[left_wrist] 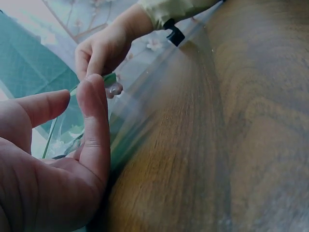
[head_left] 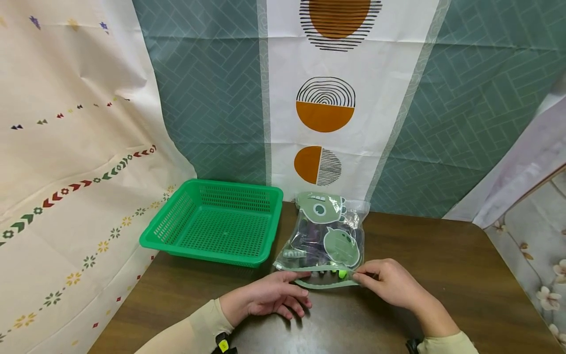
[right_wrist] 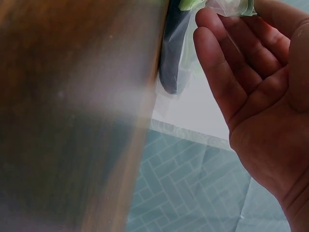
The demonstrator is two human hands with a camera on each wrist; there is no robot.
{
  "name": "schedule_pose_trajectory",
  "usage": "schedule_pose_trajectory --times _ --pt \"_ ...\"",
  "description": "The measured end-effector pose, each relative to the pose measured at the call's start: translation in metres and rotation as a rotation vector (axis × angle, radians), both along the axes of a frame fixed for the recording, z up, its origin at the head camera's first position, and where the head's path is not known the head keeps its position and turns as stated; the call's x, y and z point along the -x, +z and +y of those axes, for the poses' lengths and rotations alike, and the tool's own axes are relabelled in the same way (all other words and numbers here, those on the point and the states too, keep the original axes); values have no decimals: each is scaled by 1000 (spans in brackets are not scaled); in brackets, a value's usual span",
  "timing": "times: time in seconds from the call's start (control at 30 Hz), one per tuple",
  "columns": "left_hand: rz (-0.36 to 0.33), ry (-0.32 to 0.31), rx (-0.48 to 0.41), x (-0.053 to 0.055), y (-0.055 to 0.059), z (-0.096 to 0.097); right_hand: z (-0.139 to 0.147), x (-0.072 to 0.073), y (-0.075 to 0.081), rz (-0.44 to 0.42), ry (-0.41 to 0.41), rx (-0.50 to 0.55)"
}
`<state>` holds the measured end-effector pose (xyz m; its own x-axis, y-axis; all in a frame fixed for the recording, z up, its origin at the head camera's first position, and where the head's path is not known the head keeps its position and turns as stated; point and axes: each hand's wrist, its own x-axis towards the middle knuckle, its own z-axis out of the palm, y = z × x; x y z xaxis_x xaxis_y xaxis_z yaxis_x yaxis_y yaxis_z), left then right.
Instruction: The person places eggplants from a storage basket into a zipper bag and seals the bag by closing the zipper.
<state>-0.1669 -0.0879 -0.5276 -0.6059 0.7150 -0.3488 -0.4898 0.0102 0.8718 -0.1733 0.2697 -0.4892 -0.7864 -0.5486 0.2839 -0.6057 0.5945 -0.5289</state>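
A clear zip bag (head_left: pixel 316 236) printed with green cartoon monsters lies on the table, its green-edged mouth parted on the near side. Dark items and a bright green piece (head_left: pixel 342 274) show through the plastic. My right hand (head_left: pixel 391 282) pinches the right end of the mouth between thumb and forefinger. At the left end, my left hand (head_left: pixel 276 295) has its fingers spread loosely, one fingertip right at the bag's edge. In the right wrist view, a long dark item (right_wrist: pixel 175 60) shows beside the curled fingers of the right hand (right_wrist: pixel 260 82).
A green plastic basket (head_left: pixel 276 216) with perforated sides stands left of the bag, with nothing in it. Patterned cloth (head_left: pixel 212 98) hangs behind the brown wooden table (head_left: pixel 424 255) and along its left side. Floral cloth (head_left: pixel 548 275) borders the right edge.
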Motion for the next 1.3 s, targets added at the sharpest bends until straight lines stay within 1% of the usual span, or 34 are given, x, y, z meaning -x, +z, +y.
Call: schedule_pose_trajectory --times 0.2,0.3,0.4,0.57,0.67,0.77,0.9,1.0,1.1,1.3 --pt "40 18 14 -1 0 -2 0 0 2 7 0 4" --pt "90 10 34 -1 2 -4 1 0 2 -4 -4 4" --pt "156 -6 57 1 6 -7 1 1 3 -9 -11 8" --pt "240 -6 105 6 9 -12 3 0 4 11 -28 20" --pt "263 7 121 8 10 -15 3 0 5 22 -46 20" --pt "270 17 136 9 12 -18 4 0 6 19 -80 28" --pt "295 38 170 10 14 -20 5 -1 5 46 -133 71" --pt "331 61 209 11 14 -20 6 0 4 95 -158 116" --pt "371 101 241 12 12 -20 7 1 3 125 -174 155" --pt "443 216 217 11 5 -16 8 0 4 114 -201 183"
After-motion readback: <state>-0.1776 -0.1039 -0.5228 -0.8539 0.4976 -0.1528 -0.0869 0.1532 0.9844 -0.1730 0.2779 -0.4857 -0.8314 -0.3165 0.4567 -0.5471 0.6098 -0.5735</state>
